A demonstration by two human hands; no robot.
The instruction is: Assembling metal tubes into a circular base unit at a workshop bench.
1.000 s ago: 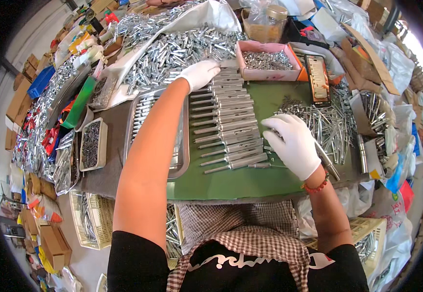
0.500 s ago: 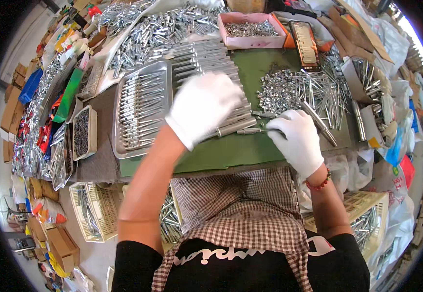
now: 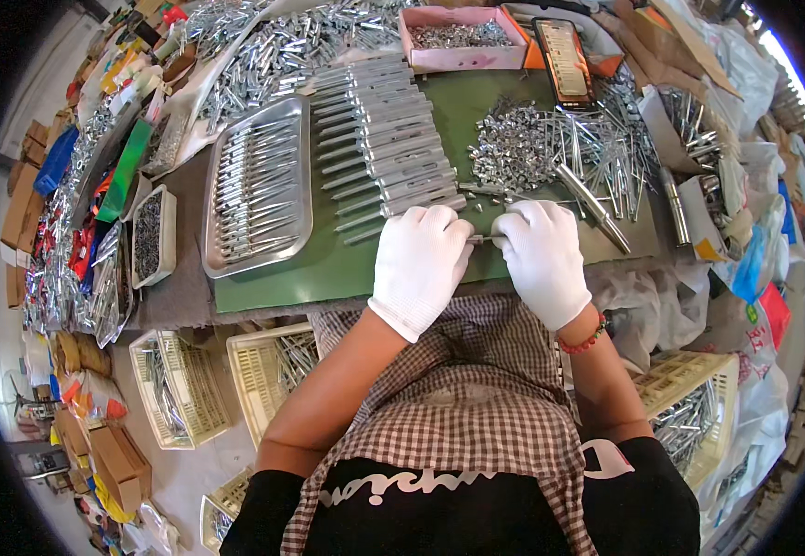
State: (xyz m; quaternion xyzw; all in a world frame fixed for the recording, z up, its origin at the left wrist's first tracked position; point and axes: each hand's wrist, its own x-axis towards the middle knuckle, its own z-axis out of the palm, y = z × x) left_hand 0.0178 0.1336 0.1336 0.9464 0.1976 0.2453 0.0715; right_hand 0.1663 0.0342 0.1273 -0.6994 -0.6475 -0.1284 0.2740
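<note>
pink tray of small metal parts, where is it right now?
In the head view the pink tray sits at the far edge of the green mat, right of centre, just left of the phone and behind the row of metal tubes.

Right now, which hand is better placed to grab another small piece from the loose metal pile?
Probably the right hand: the loose pile lies right beyond it. The left hand sits nearer the row of assembled rods. Both pinch one small metal part.

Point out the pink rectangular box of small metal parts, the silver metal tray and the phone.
Pink rectangular box (image 3: 463,57): head view, front wall.
Silver metal tray (image 3: 256,267): head view, near rim.
Phone (image 3: 565,57): head view, screen.
</note>
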